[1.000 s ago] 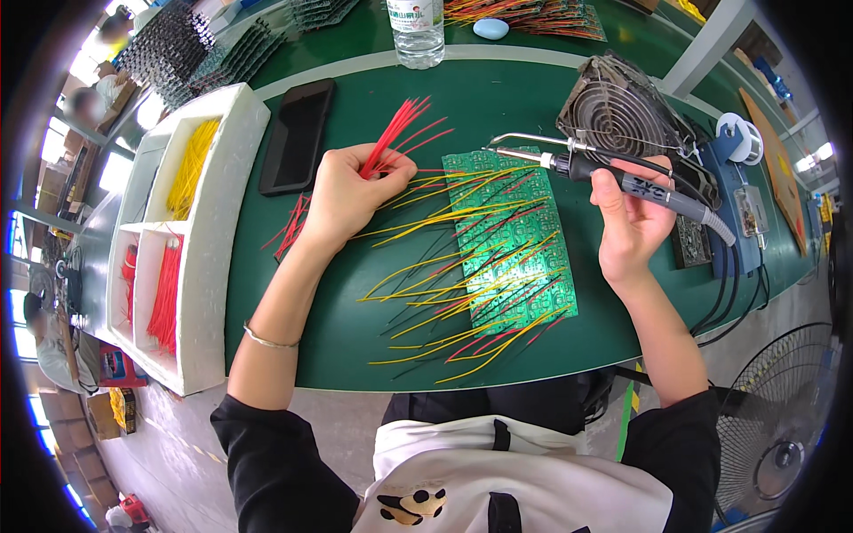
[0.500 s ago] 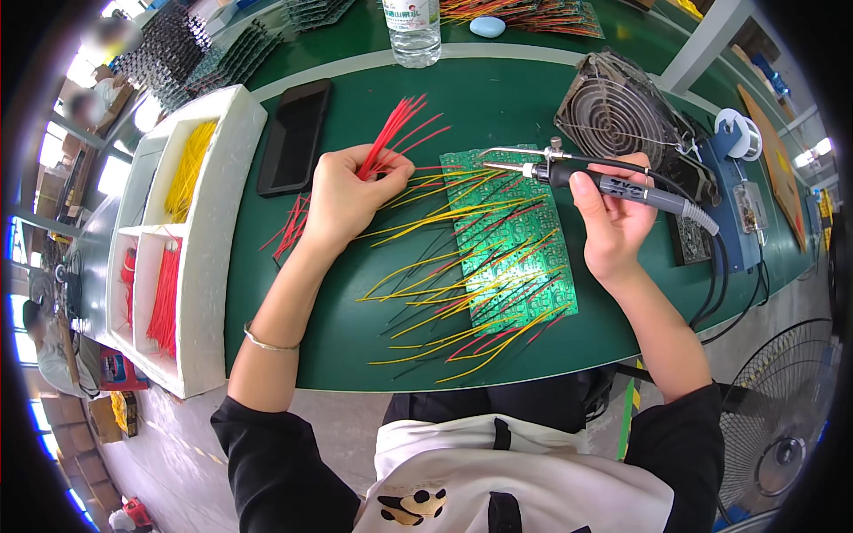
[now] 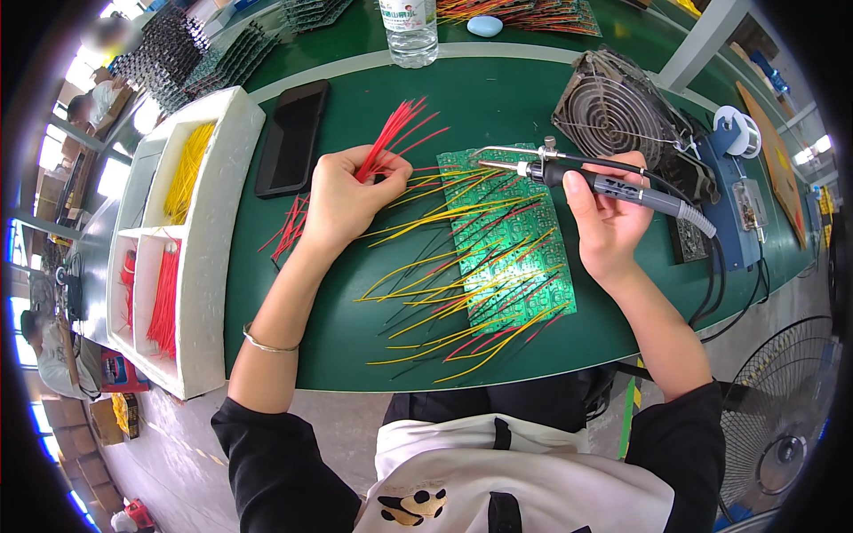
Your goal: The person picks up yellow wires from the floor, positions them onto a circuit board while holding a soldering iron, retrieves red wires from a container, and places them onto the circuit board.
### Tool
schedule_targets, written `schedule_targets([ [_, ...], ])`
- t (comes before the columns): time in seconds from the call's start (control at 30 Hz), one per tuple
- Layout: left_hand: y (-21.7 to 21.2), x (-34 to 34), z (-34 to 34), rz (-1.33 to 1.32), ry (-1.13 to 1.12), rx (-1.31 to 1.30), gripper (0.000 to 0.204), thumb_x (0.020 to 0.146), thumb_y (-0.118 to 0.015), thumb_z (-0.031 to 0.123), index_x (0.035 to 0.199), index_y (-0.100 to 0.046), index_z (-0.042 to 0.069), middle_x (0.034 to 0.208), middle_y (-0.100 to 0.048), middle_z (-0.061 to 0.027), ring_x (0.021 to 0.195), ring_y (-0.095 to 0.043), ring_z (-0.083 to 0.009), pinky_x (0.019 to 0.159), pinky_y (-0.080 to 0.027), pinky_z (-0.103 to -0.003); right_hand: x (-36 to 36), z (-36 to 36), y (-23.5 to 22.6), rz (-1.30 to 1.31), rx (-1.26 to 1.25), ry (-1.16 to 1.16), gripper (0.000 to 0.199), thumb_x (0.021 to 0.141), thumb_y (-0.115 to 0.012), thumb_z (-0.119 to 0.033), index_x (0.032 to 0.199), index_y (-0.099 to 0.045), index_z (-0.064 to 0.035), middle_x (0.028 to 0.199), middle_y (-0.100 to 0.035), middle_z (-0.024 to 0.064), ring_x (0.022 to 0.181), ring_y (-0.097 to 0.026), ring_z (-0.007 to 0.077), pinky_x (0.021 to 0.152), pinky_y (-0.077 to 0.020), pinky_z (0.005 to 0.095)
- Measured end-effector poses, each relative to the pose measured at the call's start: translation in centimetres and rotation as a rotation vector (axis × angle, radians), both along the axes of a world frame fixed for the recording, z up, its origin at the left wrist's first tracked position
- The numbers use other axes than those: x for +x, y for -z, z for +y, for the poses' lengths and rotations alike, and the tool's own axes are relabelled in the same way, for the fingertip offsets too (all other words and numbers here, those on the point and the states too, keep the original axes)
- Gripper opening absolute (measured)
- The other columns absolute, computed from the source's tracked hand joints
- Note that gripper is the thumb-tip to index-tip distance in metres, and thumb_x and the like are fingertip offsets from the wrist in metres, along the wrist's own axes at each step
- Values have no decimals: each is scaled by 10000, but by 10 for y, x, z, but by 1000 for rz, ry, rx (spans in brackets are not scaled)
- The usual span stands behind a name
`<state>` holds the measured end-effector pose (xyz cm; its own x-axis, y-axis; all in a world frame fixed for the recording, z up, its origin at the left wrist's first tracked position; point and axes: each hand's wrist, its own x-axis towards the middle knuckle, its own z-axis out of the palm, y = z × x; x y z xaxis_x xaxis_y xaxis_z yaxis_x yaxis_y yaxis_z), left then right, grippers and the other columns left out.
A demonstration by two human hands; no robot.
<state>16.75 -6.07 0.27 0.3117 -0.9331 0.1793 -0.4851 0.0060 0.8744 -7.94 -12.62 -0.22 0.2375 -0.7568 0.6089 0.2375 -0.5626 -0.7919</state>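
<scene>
A bundle of red wires (image 3: 397, 126) stands fanned out of my left hand (image 3: 348, 197), which is closed round it. One red wire reaches from these fingers to the upper left part of a green circuit board panel (image 3: 551, 233). My right hand (image 3: 613, 218) grips a soldering iron (image 3: 604, 185) with a thin feeder tube clamped along it. Its tip lies over the panel's upper edge, near that wire's end; whether they touch I cannot tell. Yellow wires (image 3: 418, 298), with black and red ones among them, stick out leftward from the panel. More red wires (image 3: 291, 222) lie beneath my left wrist.
A white divided box (image 3: 222, 178) with yellow and red wires stands at the left, beside a black phone (image 3: 291, 138). A water bottle (image 3: 410, 34) is at the back. A small fan (image 3: 613, 107) and a blue soldering station (image 3: 733, 213) with a solder spool (image 3: 739, 133) stand right.
The soldering iron has shifted very slightly left in my right hand. My left hand keeps its hold on the red wires, almost still.
</scene>
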Motion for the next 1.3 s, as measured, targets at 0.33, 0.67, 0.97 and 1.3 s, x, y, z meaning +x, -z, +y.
schedule_targets([
  [0.33, -4, -4, 2, -71, -1, 8, 116, 660, -641, 110, 721, -648, 11, 566, -560, 20, 482, -336, -18, 448, -293, -200, -1, -1, -5, 43, -71, 49, 226, 754, -651, 5, 869, -464, -49, 732, -523, -7, 531, -373, -16, 460, -293, 123],
  [0.67, -4, -4, 3, -89, 6, 15, 92, 691, -634, 89, 738, -650, 11, 613, -558, 58, 504, -310, 3, 468, -267, -172, 3, 4, -7, -21, -36, 3, 220, 767, -622, 49, 907, -464, -12, 840, -512, 31, 681, -508, 32, 561, -411, 144],
  [0.97, -3, -5, 3, -83, -6, -7, 122, 656, -638, 123, 713, -644, 15, 543, -550, 21, 466, -314, -22, 435, -283, -206, 1, 3, -4, -45, 4, -87, 213, 775, -605, 64, 922, -470, -11, 862, -518, 37, 743, -529, 45, 603, -429, 153],
  [1.3, 0, -3, 2, -95, -8, -8, 122, 651, -641, 132, 708, -644, 23, 524, -513, 26, 461, -299, -23, 431, -268, -210, 2, 3, -2, -18, -15, -57, 211, 774, -608, 63, 914, -470, -13, 852, -524, 32, 705, -505, 27, 582, -409, 140],
])
